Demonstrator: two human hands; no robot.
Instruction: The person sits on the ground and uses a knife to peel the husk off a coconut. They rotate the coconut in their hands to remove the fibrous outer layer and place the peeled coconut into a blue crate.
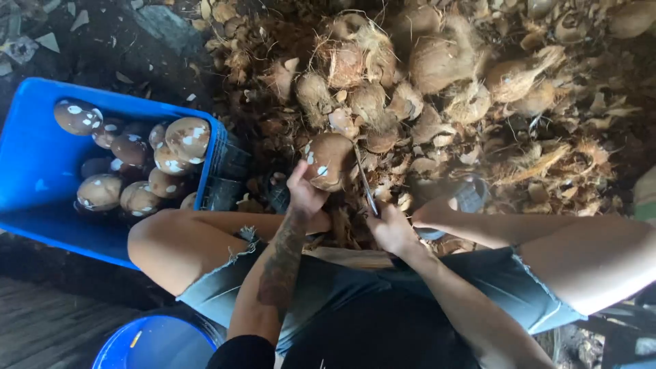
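My left hand (305, 195) grips a brown peeled coconut (328, 159) with white patches, holding it up in front of my knees. My right hand (391, 229) is closed on the handle of a long thin knife (365, 181), whose blade points up and rests against the right side of that coconut. Both forearms reach forward between my bare knees; I am sitting in grey cut-off shorts.
A blue crate (41, 171) on the left holds several peeled brown coconuts (186, 137). A large heap of coconut husks and fibre (437, 75) fills the ground ahead. A blue round bucket (154, 342) sits at lower left beside my left thigh.
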